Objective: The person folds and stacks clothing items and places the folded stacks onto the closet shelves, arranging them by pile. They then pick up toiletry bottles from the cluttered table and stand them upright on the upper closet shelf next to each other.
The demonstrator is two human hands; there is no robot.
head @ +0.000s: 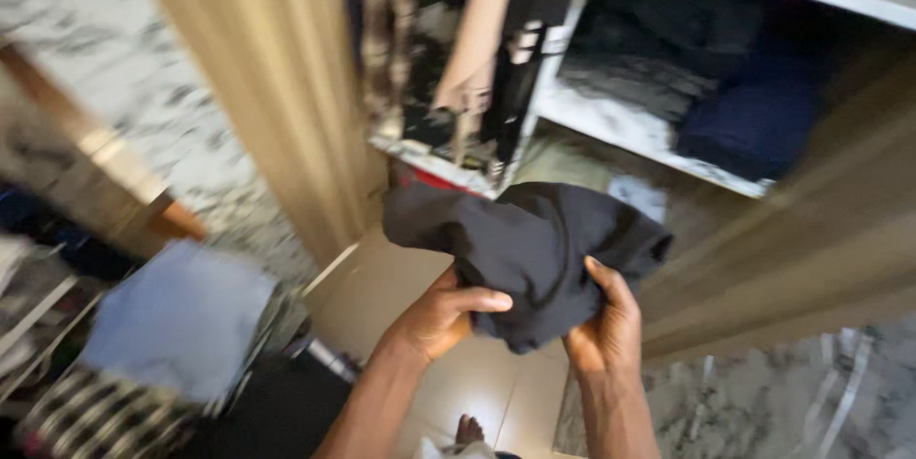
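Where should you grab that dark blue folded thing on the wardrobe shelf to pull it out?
Probably take the dark blue folded cloth by its front edge, coming straight in from the open front of the wardrobe. It lies flat on the white shelf with that edge facing out, and darker folded clothes crowd its left side. Both the left hand and right hand now grip a black garment.

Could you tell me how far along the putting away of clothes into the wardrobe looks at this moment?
Done: dark folded clothes already lie on the wardrobe shelf. In hand: the left hand and right hand grip a bunched black garment before the open wardrobe. Left: a light blue garment and striped cloth remain outside.
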